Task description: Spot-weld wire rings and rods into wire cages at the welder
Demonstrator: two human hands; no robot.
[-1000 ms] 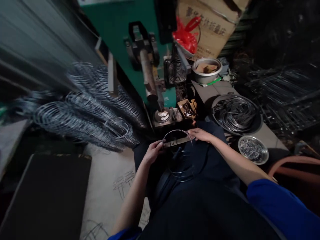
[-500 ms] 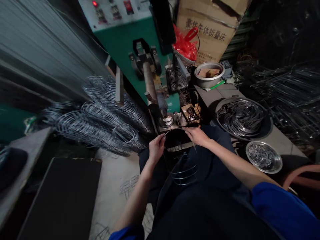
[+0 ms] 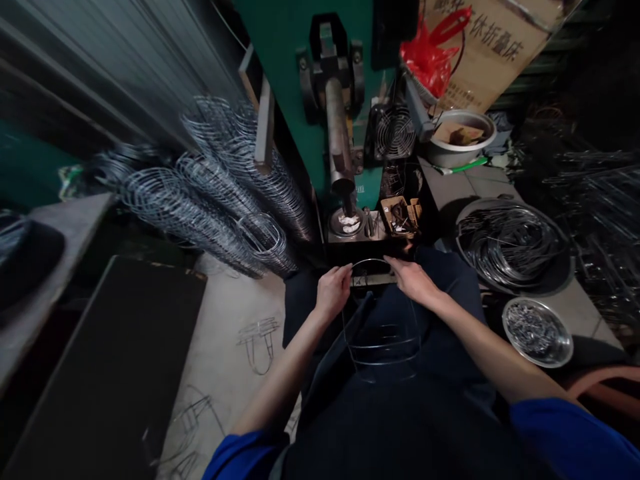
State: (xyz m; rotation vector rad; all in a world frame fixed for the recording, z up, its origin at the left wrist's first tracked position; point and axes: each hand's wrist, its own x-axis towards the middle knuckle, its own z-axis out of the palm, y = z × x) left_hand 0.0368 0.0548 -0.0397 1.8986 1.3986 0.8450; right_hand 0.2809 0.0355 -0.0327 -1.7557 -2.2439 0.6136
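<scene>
A thin wire frame (image 3: 385, 363) spans the space between my hands, over my lap. Its curved top wire arches from hand to hand, and several curved wires cross its lower part. My left hand (image 3: 334, 293) pinches the arch at its left side, fingers closed. On the right side, my right hand (image 3: 414, 283) grips the same arch between thumb and fingers. Just beyond them stands a green machine (image 3: 277, 73) with a thick metal arm (image 3: 338, 127) pointing down toward a round lower holder (image 3: 346, 222) with white bits on it.
Stacked wire frames (image 3: 170, 207) lean at left. Loose wire frames (image 3: 257, 340) lie on the floor beside a dark board (image 3: 115, 360). At right are a basin of bent wires (image 3: 510, 247), a bowl of small metal pieces (image 3: 535, 333) and a small parts box (image 3: 400, 217).
My view has tilted down and shifted left, so the machine's lit switches have left the picture. Both hands keep hold of the wire frame, which now hangs more plainly over my lap.
</scene>
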